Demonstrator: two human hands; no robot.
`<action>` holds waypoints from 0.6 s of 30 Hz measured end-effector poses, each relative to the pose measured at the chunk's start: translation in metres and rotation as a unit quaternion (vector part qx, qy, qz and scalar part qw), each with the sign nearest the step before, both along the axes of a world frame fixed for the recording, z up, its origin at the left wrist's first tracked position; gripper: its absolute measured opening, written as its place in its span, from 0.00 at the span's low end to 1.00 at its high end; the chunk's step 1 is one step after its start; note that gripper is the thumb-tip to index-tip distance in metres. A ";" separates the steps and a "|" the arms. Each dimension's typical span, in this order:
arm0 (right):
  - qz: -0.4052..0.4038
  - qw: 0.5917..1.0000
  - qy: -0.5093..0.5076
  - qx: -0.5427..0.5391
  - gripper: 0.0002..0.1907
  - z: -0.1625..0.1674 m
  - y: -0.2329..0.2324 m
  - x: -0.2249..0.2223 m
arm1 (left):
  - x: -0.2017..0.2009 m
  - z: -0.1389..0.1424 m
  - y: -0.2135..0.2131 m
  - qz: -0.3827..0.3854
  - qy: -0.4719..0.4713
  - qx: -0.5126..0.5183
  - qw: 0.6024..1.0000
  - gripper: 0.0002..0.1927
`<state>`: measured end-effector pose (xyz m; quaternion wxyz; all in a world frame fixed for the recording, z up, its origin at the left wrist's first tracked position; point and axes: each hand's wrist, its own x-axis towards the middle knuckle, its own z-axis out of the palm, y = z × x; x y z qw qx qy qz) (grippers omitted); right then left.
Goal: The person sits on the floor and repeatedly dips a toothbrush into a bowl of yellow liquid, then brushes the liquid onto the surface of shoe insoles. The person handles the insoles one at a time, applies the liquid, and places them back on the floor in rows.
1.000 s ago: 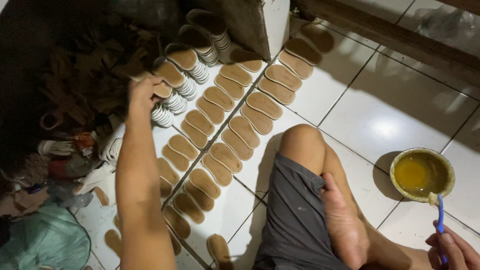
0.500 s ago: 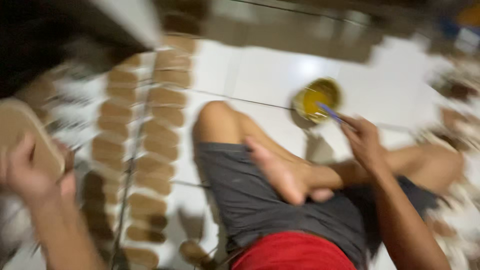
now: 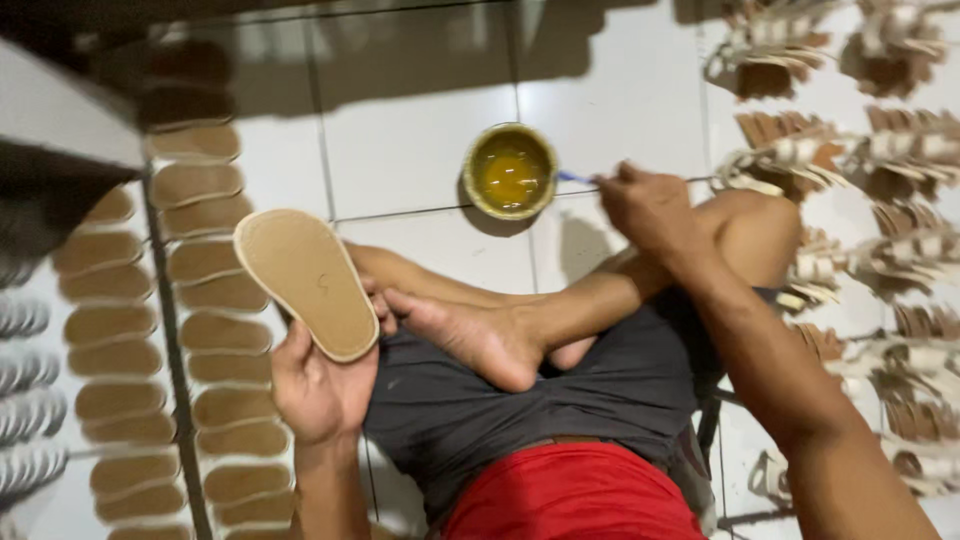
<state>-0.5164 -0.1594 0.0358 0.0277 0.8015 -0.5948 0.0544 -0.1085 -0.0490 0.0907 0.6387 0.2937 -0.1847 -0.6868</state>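
I see L hand gripping tan sole, left of glue bowl. R hand closed on brush beside bowl. Risk: drips on leg; bowl tips if bumped.

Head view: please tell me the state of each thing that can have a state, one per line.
Left hand: closed on the tan sole, raised off the floor.
Right hand: closed on a blue-handled brush.
Bowl: upright, open, holding yellow liquid.
Soles on the floor: flat, in rows.
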 end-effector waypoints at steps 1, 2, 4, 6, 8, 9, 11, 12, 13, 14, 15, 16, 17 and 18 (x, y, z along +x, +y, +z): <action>-0.073 0.995 0.072 0.014 0.08 0.015 0.003 -0.018 | -0.006 0.003 -0.001 -0.014 -0.021 -0.007 1.000 0.30; -0.094 0.995 0.022 0.013 0.08 0.040 0.024 -0.044 | -0.014 0.005 -0.002 -0.037 -0.022 -0.021 0.999 0.30; -0.086 0.979 -0.163 -0.083 0.09 0.073 0.041 -0.060 | -0.029 0.015 -0.004 -0.055 -0.042 -0.048 0.996 0.31; -0.095 0.963 -0.242 -0.069 0.09 0.106 0.076 -0.064 | -0.054 0.024 -0.005 -0.104 -0.034 0.042 0.993 0.36; -0.013 0.941 -0.331 -0.072 0.11 0.116 0.093 -0.042 | -0.080 0.033 -0.003 -0.191 0.188 0.221 0.938 0.49; 0.060 0.918 -0.385 -0.076 0.12 0.119 0.095 -0.029 | -0.090 0.038 -0.001 -0.263 0.143 0.076 0.951 0.48; 0.204 0.863 -0.463 -0.005 0.15 0.125 0.100 -0.003 | -0.104 0.047 0.006 -0.332 0.103 -0.061 0.936 0.54; 0.209 0.864 -0.458 -0.009 0.16 0.128 0.100 0.007 | -0.108 0.052 0.010 -0.335 0.113 -0.058 0.934 0.56; 0.212 0.866 -0.452 -0.010 0.17 0.132 0.100 0.017 | -0.110 0.056 0.013 -0.337 0.127 -0.053 0.931 0.58; 0.216 0.868 -0.446 -0.008 0.18 0.137 0.098 0.024 | -0.111 0.060 0.016 -0.345 0.119 -0.053 0.929 0.58; 0.226 0.861 -0.456 -0.011 0.18 0.141 0.096 0.030 | -0.111 0.062 0.019 -0.352 0.111 -0.054 0.928 0.59; 0.236 0.854 -0.464 -0.014 0.18 0.144 0.092 0.035 | -0.111 0.063 0.021 -0.358 0.104 -0.055 0.926 0.59; 0.245 0.847 -0.472 -0.016 0.18 0.147 0.090 0.039 | -0.111 0.064 0.022 -0.358 0.098 -0.056 0.927 0.59; 0.251 0.852 -0.460 -0.017 0.18 0.149 0.090 0.042 | -0.111 0.063 0.022 -0.357 0.092 -0.057 0.928 0.59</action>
